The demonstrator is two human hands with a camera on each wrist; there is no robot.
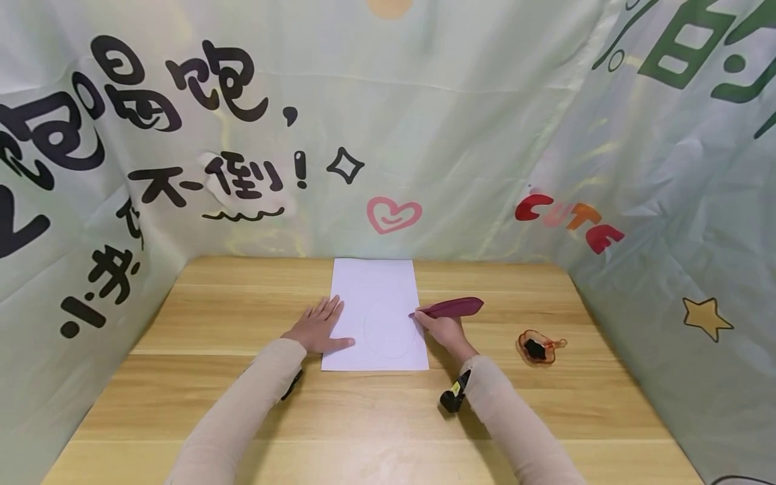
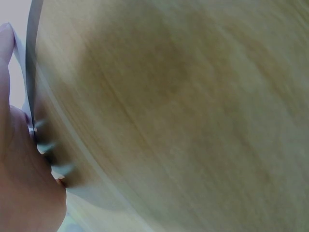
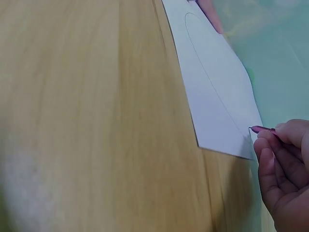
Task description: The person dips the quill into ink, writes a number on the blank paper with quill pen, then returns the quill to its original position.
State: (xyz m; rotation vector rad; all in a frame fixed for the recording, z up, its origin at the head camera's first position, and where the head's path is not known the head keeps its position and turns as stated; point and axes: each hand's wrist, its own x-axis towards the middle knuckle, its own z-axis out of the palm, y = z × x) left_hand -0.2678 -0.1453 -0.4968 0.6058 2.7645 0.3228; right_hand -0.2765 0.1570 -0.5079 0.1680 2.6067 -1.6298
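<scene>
A white sheet of paper (image 1: 372, 283) lies upright in the middle of the wooden table, with a thin curved outline (image 3: 207, 76) drawn on it. My left hand (image 1: 316, 329) rests on the paper's left edge, fingers spread and thumb out over the sheet. In the left wrist view only part of that hand (image 2: 29, 183) shows at the left. My right hand (image 1: 447, 331) pinches a dark red feather pen (image 1: 455, 307) at the paper's right side. The pen's tip (image 3: 255, 129) touches or nearly touches the sheet at the end of the line.
To the right on the table (image 1: 261, 404) stands a small translucent orange dish (image 1: 548, 343) with a handle and something black inside. Printed cloth (image 1: 473, 148) hangs behind the table and along both sides. A black wrist camera (image 1: 453, 399) is strapped below my right hand.
</scene>
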